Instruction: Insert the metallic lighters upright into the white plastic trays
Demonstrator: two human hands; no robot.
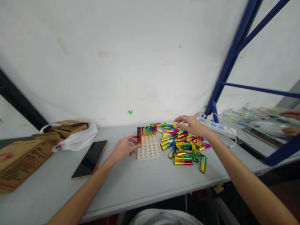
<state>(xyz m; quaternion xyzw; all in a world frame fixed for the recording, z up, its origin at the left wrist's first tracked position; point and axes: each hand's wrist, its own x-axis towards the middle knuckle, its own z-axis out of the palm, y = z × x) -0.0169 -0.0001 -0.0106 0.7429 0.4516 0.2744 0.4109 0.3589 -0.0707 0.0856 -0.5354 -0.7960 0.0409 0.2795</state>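
Note:
A white tray with round holes (150,149) lies on the grey table. Several colourful metallic lighters (147,130) stand upright in its far row, with a red one at the left corner. My left hand (125,147) rests against the tray's left edge, fingers by the red lighter. A loose pile of shiny rainbow lighters (184,145) lies to the right of the tray. My right hand (191,124) hovers over the far part of that pile, fingers spread, holding nothing I can see.
A black phone (90,158) lies left of the tray. Cardboard boxes (20,159) and a white plastic bag (78,139) sit at far left. A white power strip (217,126) lies behind the pile. Blue rack posts (231,56) stand at right, another person's hands (290,123) beyond them.

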